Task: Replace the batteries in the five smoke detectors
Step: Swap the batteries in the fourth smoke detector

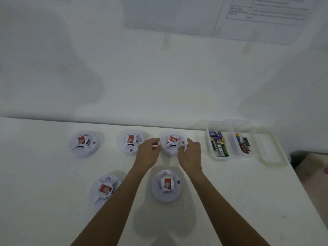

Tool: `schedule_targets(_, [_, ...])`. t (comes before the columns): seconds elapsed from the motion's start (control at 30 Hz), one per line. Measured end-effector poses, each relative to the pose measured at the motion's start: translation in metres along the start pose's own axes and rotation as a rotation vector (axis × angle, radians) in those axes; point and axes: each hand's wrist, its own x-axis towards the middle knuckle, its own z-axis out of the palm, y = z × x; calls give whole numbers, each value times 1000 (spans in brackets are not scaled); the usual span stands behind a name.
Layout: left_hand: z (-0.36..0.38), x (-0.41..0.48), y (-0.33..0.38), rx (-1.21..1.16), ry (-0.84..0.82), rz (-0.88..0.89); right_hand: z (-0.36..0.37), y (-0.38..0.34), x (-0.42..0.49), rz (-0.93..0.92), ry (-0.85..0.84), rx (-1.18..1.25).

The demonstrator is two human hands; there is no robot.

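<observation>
Five round white plastic smoke detectors, each with a red label on its raised centre, sit on a white desk [53,174] against a pale wall. Three form a far row: the far left detector [83,143], the far middle detector [130,142] and the far right detector [173,142]. Two sit nearer me: the near left detector [105,189] and the near right detector [166,184]. Both my bare arms reach forward to the far right detector. My left hand [148,152] is at its left rim and my right hand [190,154] at its right rim. Each grip is partly closed, finger and thumb curled round the white edge, though blur softens the detail. The detector rests on the desk between my hands. To the right stands a clear plastic box [231,153] with two compartments. The left compartment holds blue, green and black loose batteries [219,146]; the right holds a few red and black batteries [245,146]. A clear plastic lid [274,151] lies just right of the box. Printed paper sheets [266,11] hang on the wall, their text too blurred to read.
</observation>
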Motion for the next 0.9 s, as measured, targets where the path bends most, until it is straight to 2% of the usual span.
schedule_targets(0.1, [-23,-10,-6,6,39,129,3,-15,-10,-109,61,-55])
schedule_targets(0.2, [-48,-14,-16,104,258,287,13,-31,-18,-239,61,-22])
schedule_targets(0.27, [-63,-12,-26,183,393,251,25,-41,-20,-288,2,46])
schedule_targets(0.33, [-75,-6,-37,257,440,131,38,-50,-22,-293,-95,77])
schedule_targets(0.47, [-87,2,-48,269,273,-38,61,-65,-24,-213,-274,91])
schedule_targets(0.57, [-91,8,-54,299,163,-93,74,-73,-25,-140,-351,39])
schedule_targets(0.67, [-92,12,-55,337,120,-68,83,-73,-23,-107,-328,51])
schedule_targets(0.77, [-96,9,-54,276,129,-81,86,-74,-22,-74,-327,84])
schedule_targets(0.9, [-102,2,-49,125,145,-85,85,-77,-22,-37,-312,294])
